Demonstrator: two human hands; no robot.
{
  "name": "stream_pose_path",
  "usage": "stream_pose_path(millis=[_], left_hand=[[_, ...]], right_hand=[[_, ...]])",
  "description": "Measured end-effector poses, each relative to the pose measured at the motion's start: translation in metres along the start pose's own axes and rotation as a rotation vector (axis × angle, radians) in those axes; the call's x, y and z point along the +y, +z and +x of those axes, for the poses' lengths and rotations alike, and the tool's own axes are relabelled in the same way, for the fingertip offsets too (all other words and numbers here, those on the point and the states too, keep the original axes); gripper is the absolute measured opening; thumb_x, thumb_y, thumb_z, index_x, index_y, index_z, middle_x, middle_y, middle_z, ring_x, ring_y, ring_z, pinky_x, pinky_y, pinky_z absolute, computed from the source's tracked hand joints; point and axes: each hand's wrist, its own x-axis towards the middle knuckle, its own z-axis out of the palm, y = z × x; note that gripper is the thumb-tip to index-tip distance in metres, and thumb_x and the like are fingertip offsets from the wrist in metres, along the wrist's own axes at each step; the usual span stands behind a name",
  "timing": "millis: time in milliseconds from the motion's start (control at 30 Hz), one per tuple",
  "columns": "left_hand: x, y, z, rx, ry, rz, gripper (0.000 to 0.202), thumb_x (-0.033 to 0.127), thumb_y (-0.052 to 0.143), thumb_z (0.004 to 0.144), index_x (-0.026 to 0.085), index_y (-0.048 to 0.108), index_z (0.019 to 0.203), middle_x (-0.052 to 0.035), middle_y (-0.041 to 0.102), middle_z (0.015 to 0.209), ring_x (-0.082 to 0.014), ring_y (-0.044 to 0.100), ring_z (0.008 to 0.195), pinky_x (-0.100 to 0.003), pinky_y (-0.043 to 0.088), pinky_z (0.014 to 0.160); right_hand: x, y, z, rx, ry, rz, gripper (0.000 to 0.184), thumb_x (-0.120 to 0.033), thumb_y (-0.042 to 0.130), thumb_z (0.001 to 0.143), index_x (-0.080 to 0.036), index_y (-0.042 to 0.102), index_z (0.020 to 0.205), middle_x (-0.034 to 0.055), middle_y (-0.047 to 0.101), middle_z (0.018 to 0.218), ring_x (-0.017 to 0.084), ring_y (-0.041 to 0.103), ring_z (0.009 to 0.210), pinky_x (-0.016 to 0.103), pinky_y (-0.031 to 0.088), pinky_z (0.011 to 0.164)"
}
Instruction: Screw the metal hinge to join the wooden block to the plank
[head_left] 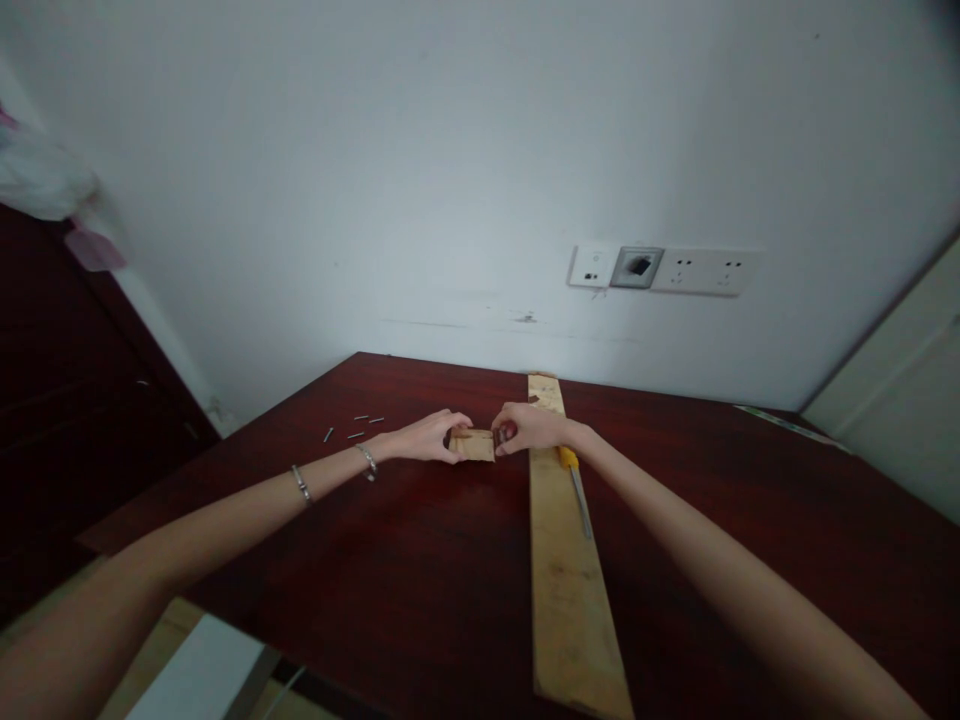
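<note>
A small light wooden block (474,446) lies on the dark red table (420,560) at its far middle. My left hand (427,437) is curled round the block's left end and grips it. My right hand (531,428) is closed at the block's right end, pinching something small and dark I cannot make out. Just right of the block a long pale plank (566,570) runs from the wall toward me. A screwdriver (577,485) with a yellow handle rests on the plank under my right wrist.
Several small nails (356,428) are scattered on the table left of my left hand. A row of wall sockets (664,269) sits on the white wall behind. A dark cabinet (67,400) stands at the left, a pale door at the right.
</note>
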Motion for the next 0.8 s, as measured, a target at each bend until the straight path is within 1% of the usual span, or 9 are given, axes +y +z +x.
stream_pose_path(millis=[100, 167, 300, 400, 467, 567, 700, 800], left_hand=[[-0.011, -0.011, -0.014, 0.015, -0.03, 0.006, 0.051, 0.038, 0.064, 0.072, 0.016, 0.049, 0.115, -0.0084, 0.056, 0.106, -0.0221, 0.052, 0.096, -0.031, 0.04, 0.083], [-0.02, -0.017, -0.026, 0.013, -0.073, 0.017, 0.052, 0.039, 0.063, 0.073, 0.015, 0.049, 0.116, -0.0095, 0.056, 0.108, -0.0224, 0.052, 0.099, -0.031, 0.04, 0.084], [-0.034, -0.024, -0.056, -0.03, -0.149, 0.035, 0.049, 0.035, 0.062, 0.073, 0.015, 0.05, 0.116, -0.0095, 0.056, 0.111, -0.0218, 0.052, 0.1, -0.03, 0.039, 0.084], [-0.039, -0.027, -0.081, -0.049, -0.182, 0.061, 0.046, 0.032, 0.061, 0.073, 0.016, 0.052, 0.115, -0.0086, 0.057, 0.109, -0.0219, 0.053, 0.099, -0.03, 0.039, 0.083], [-0.04, -0.028, -0.097, -0.049, -0.196, 0.083, 0.044, 0.032, 0.06, 0.074, 0.017, 0.052, 0.114, -0.0083, 0.057, 0.11, -0.0222, 0.052, 0.099, -0.03, 0.039, 0.083], [-0.04, -0.031, -0.118, -0.049, -0.206, 0.126, 0.045, 0.033, 0.059, 0.076, 0.018, 0.051, 0.118, -0.0089, 0.055, 0.114, -0.0234, 0.051, 0.103, -0.031, 0.039, 0.084], [-0.04, -0.036, -0.142, -0.084, -0.259, 0.166, 0.049, 0.039, 0.058, 0.078, 0.018, 0.048, 0.122, -0.0101, 0.055, 0.113, -0.024, 0.051, 0.102, -0.031, 0.039, 0.083], [-0.037, -0.04, -0.158, -0.119, -0.267, 0.183, 0.051, 0.042, 0.057, 0.08, 0.019, 0.047, 0.124, -0.0098, 0.056, 0.112, -0.0244, 0.051, 0.102, -0.031, 0.039, 0.084]], right_hand=[[0.004, -0.011, 0.002, 0.137, 0.051, 0.257, 0.046, -0.043, 0.072, 0.066, -0.012, 0.065, 0.1, 0.0067, 0.068, 0.088, 0.015, 0.062, 0.074, 0.026, 0.048, 0.067], [0.005, -0.017, 0.003, 0.197, 0.074, 0.37, 0.048, -0.044, 0.071, 0.066, -0.012, 0.064, 0.102, 0.0071, 0.069, 0.088, 0.015, 0.063, 0.077, 0.027, 0.05, 0.07], [0.0, -0.024, 0.004, 0.291, 0.128, 0.433, 0.045, -0.044, 0.07, 0.069, -0.013, 0.064, 0.102, 0.0086, 0.07, 0.093, 0.016, 0.064, 0.082, 0.03, 0.051, 0.075], [-0.005, -0.023, 0.007, 0.356, 0.166, 0.467, 0.042, -0.043, 0.069, 0.071, -0.014, 0.065, 0.102, 0.0087, 0.07, 0.096, 0.017, 0.064, 0.086, 0.031, 0.052, 0.078], [-0.008, -0.02, 0.011, 0.38, 0.17, 0.542, 0.042, -0.042, 0.068, 0.072, -0.014, 0.064, 0.104, 0.0096, 0.069, 0.099, 0.018, 0.064, 0.088, 0.031, 0.052, 0.078], [-0.013, -0.016, 0.02, 0.378, 0.182, 0.627, 0.042, -0.04, 0.067, 0.074, -0.013, 0.063, 0.106, 0.0106, 0.069, 0.1, 0.017, 0.065, 0.087, 0.031, 0.053, 0.076], [-0.02, -0.01, 0.031, 0.375, 0.199, 0.599, 0.041, -0.039, 0.066, 0.075, -0.011, 0.063, 0.104, 0.0103, 0.07, 0.095, 0.018, 0.065, 0.086, 0.033, 0.052, 0.08], [-0.025, -0.004, 0.04, 0.379, 0.196, 0.616, 0.038, -0.036, 0.066, 0.075, -0.01, 0.063, 0.103, 0.0105, 0.07, 0.094, 0.019, 0.065, 0.088, 0.033, 0.051, 0.082]])
